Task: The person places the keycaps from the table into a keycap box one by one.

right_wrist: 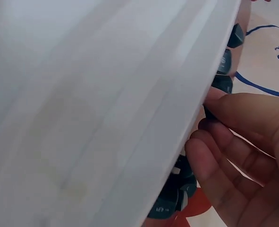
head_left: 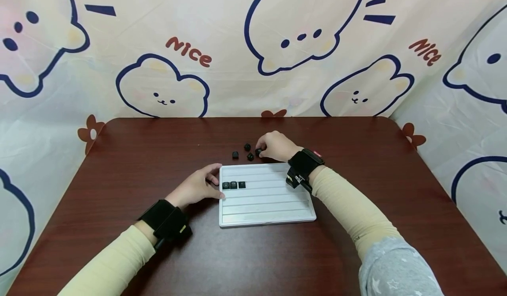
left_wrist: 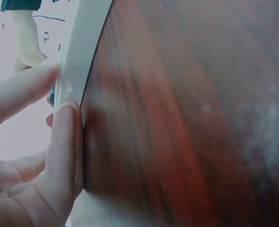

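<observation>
You've got three black keycaps (head_left: 233,185) lined up on the ridged white tray (head_left: 269,201), at its left end, so I'd call it a bit under halfway. Your right hand (head_left: 277,147) has a narrow grip pinching a fourth keycap (head_left: 259,152) just past the tray's far edge. Three loose keycaps (head_left: 235,155) beyond that edge aren't placed yet. Your left hand (head_left: 199,186) grips the tray's left edge.

Right hand (head_left: 277,147) farther forward, fingers (right_wrist: 224,184) curled in pinch; left hand (head_left: 200,183) nearer body, thumb (left_wrist: 61,142) spread apart
</observation>
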### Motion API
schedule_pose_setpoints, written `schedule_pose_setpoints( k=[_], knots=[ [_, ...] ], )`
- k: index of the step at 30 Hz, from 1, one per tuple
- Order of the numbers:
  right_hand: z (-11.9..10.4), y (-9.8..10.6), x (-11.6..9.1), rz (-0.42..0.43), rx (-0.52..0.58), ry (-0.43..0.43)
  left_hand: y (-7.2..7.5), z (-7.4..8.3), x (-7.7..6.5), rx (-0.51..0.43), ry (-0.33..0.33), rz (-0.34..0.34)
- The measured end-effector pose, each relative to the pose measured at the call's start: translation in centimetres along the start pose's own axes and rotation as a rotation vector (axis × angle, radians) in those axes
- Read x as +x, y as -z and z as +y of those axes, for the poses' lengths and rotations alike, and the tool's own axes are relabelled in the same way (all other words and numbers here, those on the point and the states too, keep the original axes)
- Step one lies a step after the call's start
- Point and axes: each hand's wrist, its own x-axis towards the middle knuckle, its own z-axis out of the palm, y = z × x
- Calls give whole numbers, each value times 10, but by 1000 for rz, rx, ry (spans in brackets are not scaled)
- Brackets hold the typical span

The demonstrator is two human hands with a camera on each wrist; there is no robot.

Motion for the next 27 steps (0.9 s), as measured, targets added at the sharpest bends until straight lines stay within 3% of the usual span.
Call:
schedule_pose_setpoints(
  k=[15, 27],
  knots=[
    [6, 2, -16, 12, -13, 15, 0, -1, 0, 13, -3, 0],
    [1, 5, -30, 12, 3, -22, 0, -1, 0, 17, 2, 0]
  ],
)
